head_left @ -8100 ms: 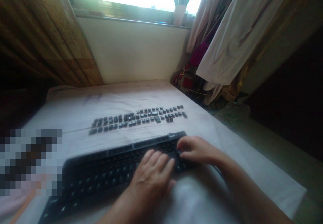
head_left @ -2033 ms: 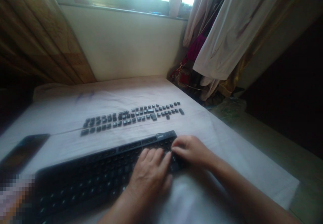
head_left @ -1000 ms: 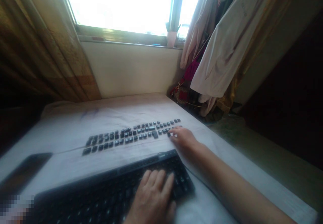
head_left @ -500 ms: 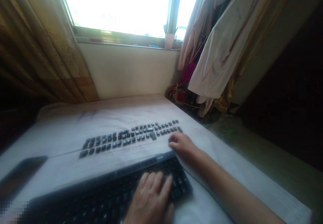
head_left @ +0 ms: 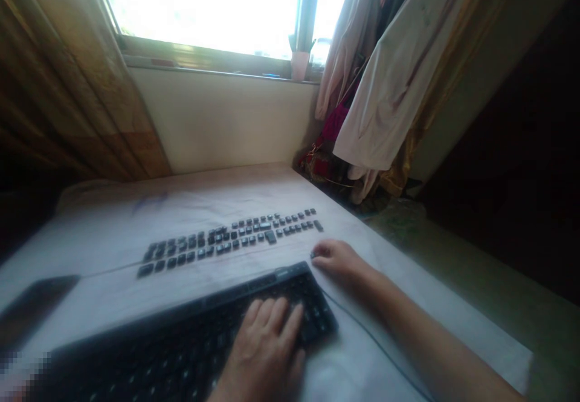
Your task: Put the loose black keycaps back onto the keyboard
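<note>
A black keyboard (head_left: 181, 335) lies across the near side of a white cloth-covered table (head_left: 217, 193). My left hand (head_left: 265, 347) rests flat on the keyboard's right part, fingers stretched over the keys. Beyond it, several loose black keycaps (head_left: 226, 239) are laid out in rows on the cloth. My right hand (head_left: 338, 260) sits on the cloth just past the keyboard's right end, below the right end of the rows. Its fingertips are pinched together on a small dark keycap (head_left: 312, 255).
A dark phone (head_left: 34, 305) lies at the left on the cloth. A thin cable (head_left: 376, 344) runs from the keyboard toward me. A pink cup (head_left: 299, 64) stands on the windowsill. Clothes (head_left: 385, 87) hang at the right beside the table edge. A brown curtain (head_left: 81, 87) hangs left.
My right hand left the keyboard, reached to the right end of the keycap rows, then drew back toward the keyboard with its fingertips pinched. My left hand stayed on the keys.
</note>
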Demonstrator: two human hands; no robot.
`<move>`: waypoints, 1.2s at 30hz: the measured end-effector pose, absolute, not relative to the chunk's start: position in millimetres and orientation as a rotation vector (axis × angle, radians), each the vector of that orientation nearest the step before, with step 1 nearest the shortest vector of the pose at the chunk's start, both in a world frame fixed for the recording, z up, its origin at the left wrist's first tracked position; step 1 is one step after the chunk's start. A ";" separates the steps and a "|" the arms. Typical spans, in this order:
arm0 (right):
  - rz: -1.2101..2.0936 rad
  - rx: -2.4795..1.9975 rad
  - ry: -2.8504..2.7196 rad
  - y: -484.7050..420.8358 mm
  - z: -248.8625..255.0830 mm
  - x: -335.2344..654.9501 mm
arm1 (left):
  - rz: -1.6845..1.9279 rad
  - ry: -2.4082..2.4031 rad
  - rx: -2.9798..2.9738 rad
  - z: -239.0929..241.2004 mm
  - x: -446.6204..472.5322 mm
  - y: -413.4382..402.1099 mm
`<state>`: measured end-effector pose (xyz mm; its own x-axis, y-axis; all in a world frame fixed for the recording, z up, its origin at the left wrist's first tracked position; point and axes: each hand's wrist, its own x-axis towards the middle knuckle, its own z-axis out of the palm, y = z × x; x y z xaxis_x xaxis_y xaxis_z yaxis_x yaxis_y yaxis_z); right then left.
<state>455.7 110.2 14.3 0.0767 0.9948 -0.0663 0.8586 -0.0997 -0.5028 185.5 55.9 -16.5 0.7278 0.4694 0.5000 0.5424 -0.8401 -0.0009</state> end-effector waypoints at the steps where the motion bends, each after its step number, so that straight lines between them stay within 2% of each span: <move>1: 0.579 -2.015 -1.849 109.0 15.3 455.8 | -0.740 -0.833 -2.784 -16.0 185.4 54.9; 9: 0.649 -1.812 -2.059 75.2 45.2 441.2 | -0.768 -0.852 -2.771 -23.2 187.5 53.1; 17: 0.555 -1.800 -2.502 68.4 58.7 424.0 | -0.754 -0.834 -2.829 -17.5 187.7 53.6; 36: 0.589 -1.688 -2.754 80.2 77.6 414.7 | -0.446 -0.951 -3.021 1.1 200.6 60.0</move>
<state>414.7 80.2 77.6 -0.4640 0.8328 -0.3020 0.8834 0.4101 -0.2266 200.6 60.0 1.1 0.7845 0.5691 0.2464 0.5533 -0.8218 0.1364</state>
